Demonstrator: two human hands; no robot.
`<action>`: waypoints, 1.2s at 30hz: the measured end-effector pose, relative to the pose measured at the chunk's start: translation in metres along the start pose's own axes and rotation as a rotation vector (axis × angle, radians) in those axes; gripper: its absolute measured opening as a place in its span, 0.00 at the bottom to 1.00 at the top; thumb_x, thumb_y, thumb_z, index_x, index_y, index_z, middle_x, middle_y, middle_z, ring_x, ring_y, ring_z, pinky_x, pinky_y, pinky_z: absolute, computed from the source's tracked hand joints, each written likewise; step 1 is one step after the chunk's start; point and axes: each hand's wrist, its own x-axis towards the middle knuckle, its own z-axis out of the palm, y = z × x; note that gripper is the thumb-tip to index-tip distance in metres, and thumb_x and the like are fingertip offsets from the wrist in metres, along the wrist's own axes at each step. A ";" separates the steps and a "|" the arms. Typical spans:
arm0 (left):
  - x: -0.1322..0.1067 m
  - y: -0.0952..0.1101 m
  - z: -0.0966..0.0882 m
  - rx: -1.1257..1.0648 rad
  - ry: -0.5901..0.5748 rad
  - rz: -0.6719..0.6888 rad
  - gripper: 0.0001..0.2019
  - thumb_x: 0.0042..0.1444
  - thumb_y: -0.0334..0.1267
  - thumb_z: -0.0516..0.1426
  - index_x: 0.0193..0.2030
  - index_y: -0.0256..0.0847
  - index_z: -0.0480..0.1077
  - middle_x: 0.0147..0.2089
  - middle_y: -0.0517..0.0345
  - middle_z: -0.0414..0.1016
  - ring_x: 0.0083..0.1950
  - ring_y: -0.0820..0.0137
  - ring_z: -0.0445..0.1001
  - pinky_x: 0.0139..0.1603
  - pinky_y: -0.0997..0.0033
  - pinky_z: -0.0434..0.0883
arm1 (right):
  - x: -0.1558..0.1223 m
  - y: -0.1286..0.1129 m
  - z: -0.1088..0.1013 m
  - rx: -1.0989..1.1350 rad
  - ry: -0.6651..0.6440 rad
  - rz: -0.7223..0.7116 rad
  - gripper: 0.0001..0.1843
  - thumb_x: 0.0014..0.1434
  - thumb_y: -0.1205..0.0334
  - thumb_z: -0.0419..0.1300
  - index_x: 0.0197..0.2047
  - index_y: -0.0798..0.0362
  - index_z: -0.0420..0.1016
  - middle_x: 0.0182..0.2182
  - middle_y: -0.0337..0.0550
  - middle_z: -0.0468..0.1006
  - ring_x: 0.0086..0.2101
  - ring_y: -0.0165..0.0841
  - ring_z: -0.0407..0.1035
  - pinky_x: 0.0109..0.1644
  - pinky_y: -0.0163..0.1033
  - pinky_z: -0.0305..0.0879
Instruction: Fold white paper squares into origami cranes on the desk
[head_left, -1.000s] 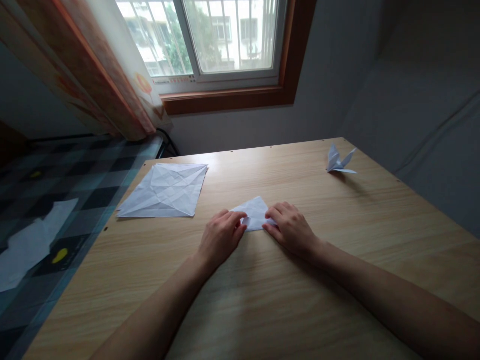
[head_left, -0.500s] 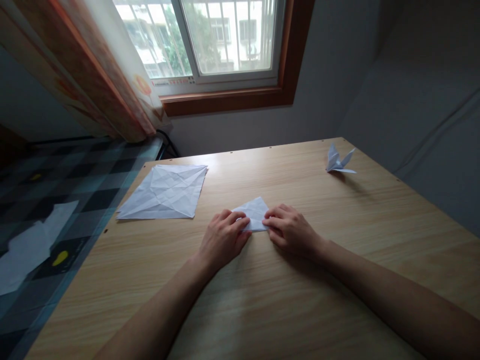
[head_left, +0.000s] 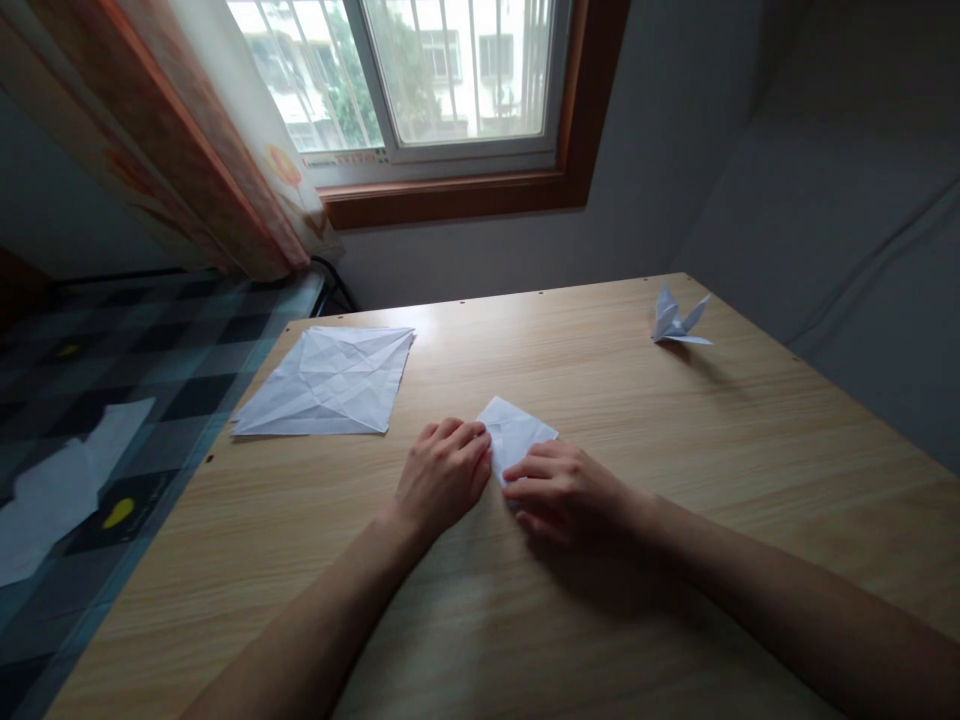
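Note:
A small folded piece of white paper (head_left: 516,432) lies on the wooden table between my hands. My left hand (head_left: 446,470) is closed at its left edge, with curled fingertips on the paper's side and the thumb mostly hidden. My right hand (head_left: 566,490) holds the near right part, fingers laid over the paper and thumb tucked below. Part of the paper is hidden under the right fingers. At the far right of the table stands a folded paper crane (head_left: 676,318).
Creased white sheets (head_left: 330,380) lie at the table's far left corner. Left of the table is a dark checked cloth surface (head_left: 187,320) with torn white paper (head_left: 56,490) on it. A curtain (head_left: 225,150) hangs beside the window (head_left: 457,80) behind the table.
The folded paper has turned clockwise, its near edge now slanting. My right hand has moved slightly towards me along it. My left hand has stayed almost in place.

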 end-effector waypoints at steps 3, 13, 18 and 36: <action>0.000 0.000 0.000 -0.013 -0.002 -0.002 0.10 0.62 0.41 0.54 0.42 0.39 0.74 0.48 0.52 0.79 0.48 0.61 0.73 0.47 0.58 0.68 | -0.004 0.009 0.005 0.107 0.041 -0.072 0.14 0.55 0.68 0.57 0.45 0.54 0.73 0.43 0.46 0.80 0.38 0.36 0.69 0.44 0.41 0.66; -0.001 -0.002 -0.001 -0.101 -0.109 -0.041 0.17 0.61 0.44 0.55 0.54 0.40 0.71 0.58 0.48 0.74 0.60 0.56 0.69 0.58 0.53 0.65 | -0.015 0.040 -0.007 0.061 0.112 0.296 0.28 0.41 0.81 0.52 0.47 0.53 0.70 0.53 0.51 0.72 0.52 0.43 0.64 0.55 0.52 0.63; -0.001 -0.002 -0.005 -0.117 -0.223 -0.048 0.28 0.59 0.53 0.55 0.61 0.38 0.66 0.66 0.44 0.65 0.66 0.50 0.62 0.63 0.46 0.60 | -0.013 0.039 -0.007 0.089 0.142 0.307 0.24 0.50 0.78 0.52 0.49 0.53 0.70 0.51 0.52 0.72 0.51 0.42 0.67 0.53 0.51 0.67; -0.003 -0.007 -0.003 -0.160 -0.355 -0.031 0.32 0.62 0.54 0.51 0.68 0.41 0.56 0.72 0.48 0.54 0.72 0.49 0.50 0.68 0.40 0.50 | -0.015 0.048 -0.009 0.250 0.162 0.228 0.09 0.63 0.69 0.56 0.39 0.52 0.78 0.37 0.45 0.83 0.39 0.34 0.75 0.47 0.42 0.70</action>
